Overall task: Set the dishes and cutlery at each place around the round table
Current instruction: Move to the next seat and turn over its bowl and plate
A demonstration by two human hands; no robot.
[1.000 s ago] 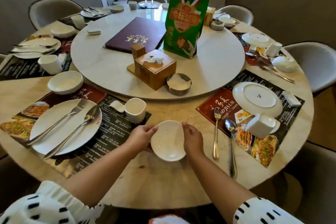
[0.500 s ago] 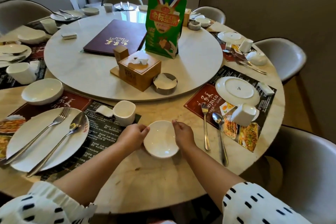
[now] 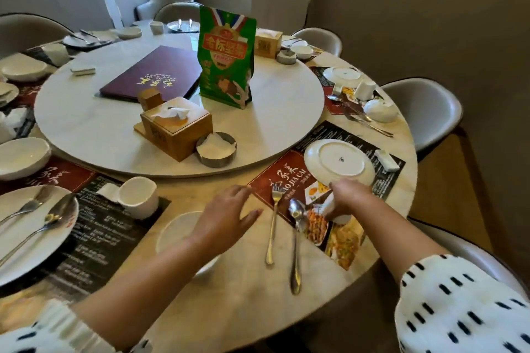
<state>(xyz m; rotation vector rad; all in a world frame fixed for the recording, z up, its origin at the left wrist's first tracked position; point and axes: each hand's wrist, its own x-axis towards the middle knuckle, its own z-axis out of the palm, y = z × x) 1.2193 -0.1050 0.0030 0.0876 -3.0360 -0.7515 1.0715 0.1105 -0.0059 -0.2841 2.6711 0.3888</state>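
Note:
A small white bowl (image 3: pixel 177 231) lies on the bare table, partly hidden under my left forearm. My left hand (image 3: pixel 226 216) hovers above it with fingers spread, holding nothing. My right hand (image 3: pixel 348 198) grips a white cup (image 3: pixel 338 216) lying on the right placemat (image 3: pixel 275 178). An upside-down white plate (image 3: pixel 339 162) sits just beyond that hand. A fork (image 3: pixel 272 226) and a spoon (image 3: pixel 296 241) lie side by side left of the cup. At the left place a large plate (image 3: pixel 25 241) carries a fork and spoon, with a cup (image 3: pixel 138 196) and a bowl (image 3: pixel 21 157) nearby.
The marble turntable (image 3: pixel 86 126) holds a wooden tissue box (image 3: pixel 176 126), a metal ashtray (image 3: pixel 216 149), a purple menu (image 3: pixel 152 74) and a green bag (image 3: pixel 226 57). A chopstick rest (image 3: pixel 387 160) lies at the placemat's far right. Grey chairs (image 3: pixel 427 112) ring the table.
Both hands have let go of the small bowl. My right hand moved right and took hold of the white cup; my left hand lifted off and opened. The view swung right.

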